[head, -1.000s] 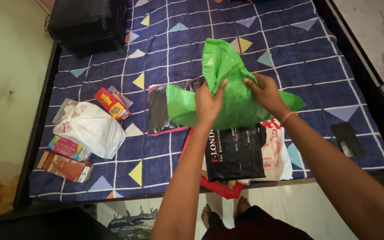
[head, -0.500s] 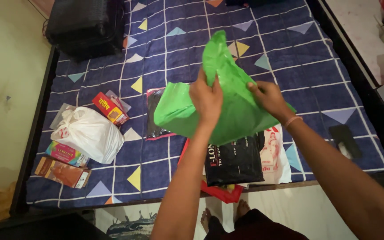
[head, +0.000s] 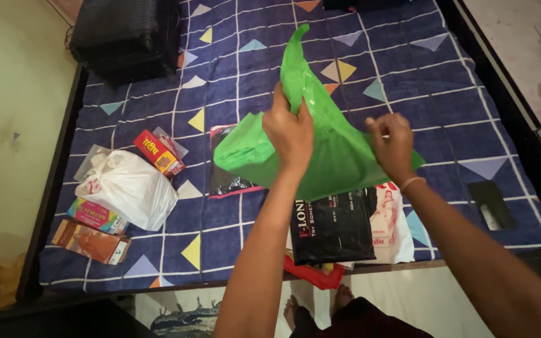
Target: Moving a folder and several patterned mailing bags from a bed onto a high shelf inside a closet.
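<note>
A bright green plastic bag (head: 336, 153) hangs in the air over the bed, one handle strip standing up above it. My left hand (head: 289, 134) grips the bag's upper edge near that strip. My right hand (head: 392, 145) pinches the bag's right edge with curled fingers. Under the bag lies a black packet with a pink edge (head: 226, 178). A black printed bag (head: 333, 228), a white printed bag (head: 392, 222) and a red one (head: 311, 272) lie stacked near the bed's front edge.
A dark blue bedsheet with triangles (head: 408, 69) covers the bed. At left lie a knotted white bag (head: 129, 184), a red box (head: 158, 152) and two flat boxes (head: 92, 228). A black suitcase (head: 126, 34) sits at the far left corner, a dark phone (head: 489, 203) at right.
Both hands have lifted the green bag higher off the bed, and its handle strip now stands taller. My right hand has slid from the bag's face to its right edge.
</note>
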